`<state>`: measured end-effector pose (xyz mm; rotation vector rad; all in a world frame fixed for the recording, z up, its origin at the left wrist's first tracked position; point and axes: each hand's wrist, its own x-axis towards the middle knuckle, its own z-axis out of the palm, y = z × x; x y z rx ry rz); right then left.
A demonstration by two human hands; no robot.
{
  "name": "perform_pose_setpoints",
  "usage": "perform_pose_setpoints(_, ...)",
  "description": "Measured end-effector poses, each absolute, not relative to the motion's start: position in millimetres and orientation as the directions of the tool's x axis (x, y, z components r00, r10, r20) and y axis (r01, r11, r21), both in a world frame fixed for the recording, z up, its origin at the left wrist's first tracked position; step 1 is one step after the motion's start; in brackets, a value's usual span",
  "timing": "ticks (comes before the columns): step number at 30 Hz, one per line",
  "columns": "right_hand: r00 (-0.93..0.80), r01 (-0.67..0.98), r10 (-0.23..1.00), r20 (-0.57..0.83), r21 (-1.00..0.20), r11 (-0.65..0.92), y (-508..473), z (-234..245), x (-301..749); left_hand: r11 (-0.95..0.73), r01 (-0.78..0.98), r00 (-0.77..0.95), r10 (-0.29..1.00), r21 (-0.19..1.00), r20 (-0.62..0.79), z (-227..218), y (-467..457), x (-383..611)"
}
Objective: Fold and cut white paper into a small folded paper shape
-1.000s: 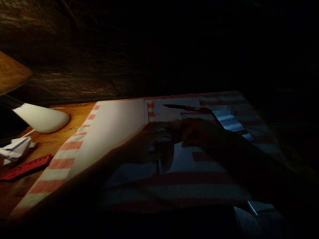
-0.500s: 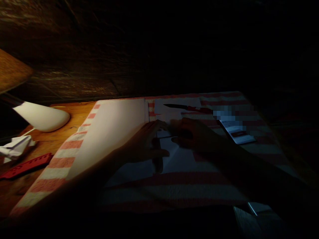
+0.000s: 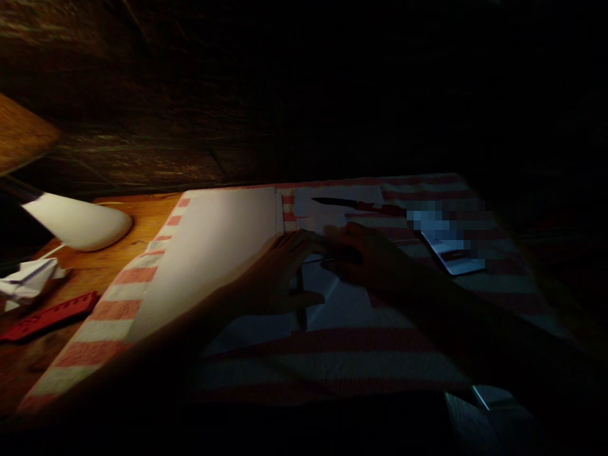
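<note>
Dim light falls on a folded piece of paper (image 3: 344, 301) lying in the middle of the striped cloth. My left hand (image 3: 289, 269) rests over its left side, fingers stretched forward and thumb spread apart from them. At the paper's upper right, my right hand (image 3: 363, 256) has bent fingers, its fingertips close to those of the left. Shadow and motion blur hide whether it grips the paper's edge. Beneath my left palm, a dark narrow strip, perhaps a shadow or a fold, shows on the paper.
White sheets (image 3: 213, 234) lie left on the striped cloth (image 3: 332, 361). Behind my hands a knife with a red handle (image 3: 358, 204) lies partly over paper (image 3: 308, 199). A phone-like object (image 3: 458, 259) is at right. Leftward are a lamp (image 3: 83, 221), folded paper (image 3: 31, 278) and a red flat object (image 3: 52, 316).
My left hand's fingers have moved slightly right, nearer the right hand. The right hand's fingers have shifted a little, and the dark strip under my left hand looks narrower.
</note>
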<state>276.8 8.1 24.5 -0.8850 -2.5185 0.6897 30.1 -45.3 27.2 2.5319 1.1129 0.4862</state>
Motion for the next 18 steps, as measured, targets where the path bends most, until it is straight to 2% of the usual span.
perform_pose_setpoints(18,-0.739,0.426,0.639,0.213,-0.588,0.688,13.1,21.8,281.2,-0.635,0.657,0.64,0.755,0.406,0.146,28.1,-45.8,30.4)
